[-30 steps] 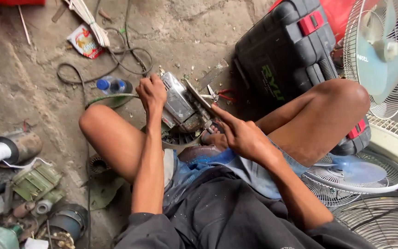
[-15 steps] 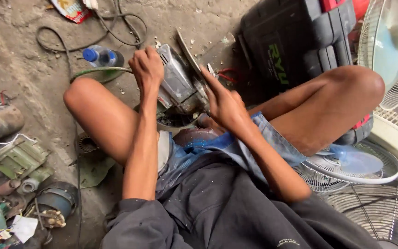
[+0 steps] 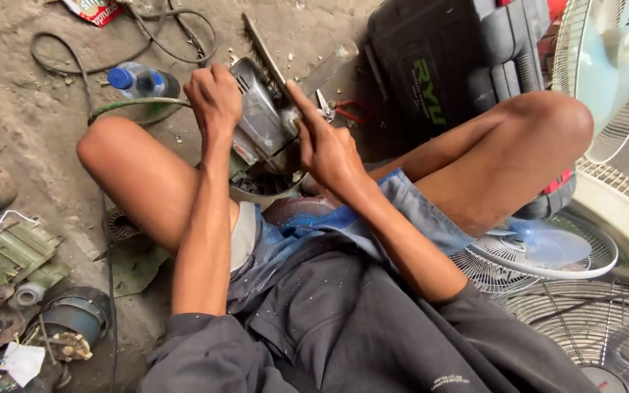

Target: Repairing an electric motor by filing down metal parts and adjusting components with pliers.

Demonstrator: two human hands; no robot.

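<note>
left hand: closed over the top of a grey metal motor housing, gripped between the knees.
right hand: forefinger stretched out, pressed on the housing's edge; nothing pinched.
changed: housing tilted more upright than a second ago, hands drawn closer.
nearby: red-handled pliers, plastic bottle, black tool case.

Metal part between bottle, toolcase
</note>
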